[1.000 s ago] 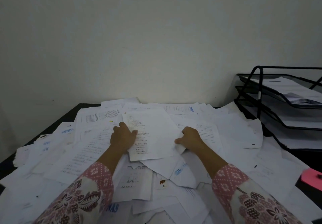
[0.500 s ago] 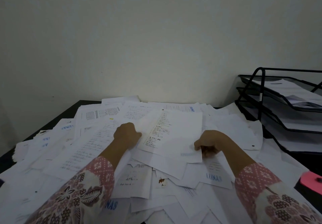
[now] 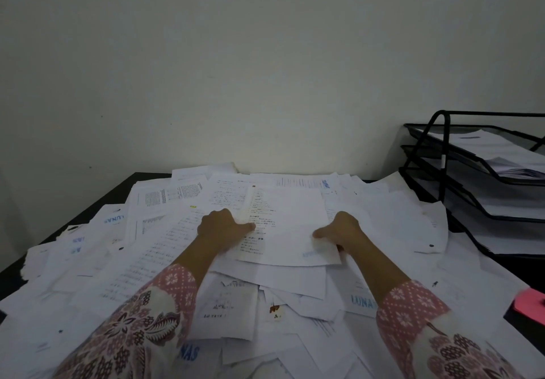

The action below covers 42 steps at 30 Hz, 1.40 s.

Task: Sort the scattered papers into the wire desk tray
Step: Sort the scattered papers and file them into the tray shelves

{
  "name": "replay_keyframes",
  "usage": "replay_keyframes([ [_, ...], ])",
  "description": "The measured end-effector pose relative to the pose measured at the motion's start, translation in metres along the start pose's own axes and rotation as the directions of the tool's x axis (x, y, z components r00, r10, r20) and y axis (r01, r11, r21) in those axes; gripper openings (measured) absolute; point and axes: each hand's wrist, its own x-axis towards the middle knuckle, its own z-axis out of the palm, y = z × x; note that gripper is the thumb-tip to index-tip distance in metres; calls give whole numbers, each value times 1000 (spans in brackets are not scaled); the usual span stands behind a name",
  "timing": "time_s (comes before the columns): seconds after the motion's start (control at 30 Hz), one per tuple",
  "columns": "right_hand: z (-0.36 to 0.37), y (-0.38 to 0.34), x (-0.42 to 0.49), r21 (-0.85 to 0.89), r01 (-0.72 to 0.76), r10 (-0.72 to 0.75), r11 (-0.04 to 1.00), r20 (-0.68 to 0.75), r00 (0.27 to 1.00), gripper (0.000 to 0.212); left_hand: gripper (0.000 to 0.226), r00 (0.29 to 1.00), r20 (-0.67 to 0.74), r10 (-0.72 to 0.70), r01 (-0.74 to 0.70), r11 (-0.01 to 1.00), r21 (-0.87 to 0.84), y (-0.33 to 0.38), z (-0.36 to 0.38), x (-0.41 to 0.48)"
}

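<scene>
White sheet (image 3: 290, 225) pinched between left grip (image 3: 219, 226), right grip (image 3: 339, 231)

Pink floral batik sleeves (image 3: 141, 319), white-dotted cuffs (image 3: 410, 305)

Two forearms in pink and white floral-patterned sleeves reach forward side by side. The left hand (image 3: 221, 228) is curled, thumb pointing right, pinching the left edge of a white printed paper sheet (image 3: 290, 225). The right hand (image 3: 342, 229) pinches its right edge, thumb pointing left.
</scene>
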Motion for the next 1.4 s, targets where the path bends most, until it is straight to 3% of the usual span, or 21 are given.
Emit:
replay_keyframes([
  [0.03,2,0,0,15,-2,2,1000,-9,1000,35,70,1000,3,-1,1,1000,-20,1,0,0],
  [0.13,6,1,0,45,-19,21,999,-40,999,49,61,1000,-1,16,-16,993,-121,4,1,-5],
  [0.33,-1,4,2,202,-30,37,979,-31,999,43,46,987,133,90,-39,939,-342,17,-3,-12],
  [0.47,-10,6,1,355,-31,24,934,23,999,34,36,991,117,61,18,816,-578,20,-2,-13],
  [0.57,-11,7,0,345,-51,33,937,59,998,40,21,1000,21,-10,21,788,-615,10,-2,-10],
  [0.63,-11,7,0,358,-38,26,933,38,999,41,24,994,-91,-53,-7,827,-563,-5,-4,-9],
  [0.73,-10,12,2,347,-32,29,937,11,1000,43,27,954,-267,-136,72,969,-235,-33,-11,-5],
  [0.87,-4,11,3,333,-52,51,942,11,999,40,49,917,-210,-339,356,933,52,-66,-25,-11],
  [0.97,2,6,1,327,-52,54,944,4,999,39,79,915,-167,-366,388,913,125,-87,-30,-16],
  [1.03,5,3,1,333,-56,56,941,9,998,39,86,920,-176,-352,374,919,121,-95,-36,-19],
  [1.13,8,-3,-2,341,-43,43,939,10,999,37,80,952,-133,-274,278,961,11,-102,-45,-20],
  [1.27,11,-10,-8,333,-17,8,943,28,1000,33,58,990,-59,-128,126,991,-45,-96,-50,-22],
  [1.4,21,-15,-16,303,57,-71,951,36,997,28,30,992,-74,-104,83,965,-247,-76,-43,-22],
])
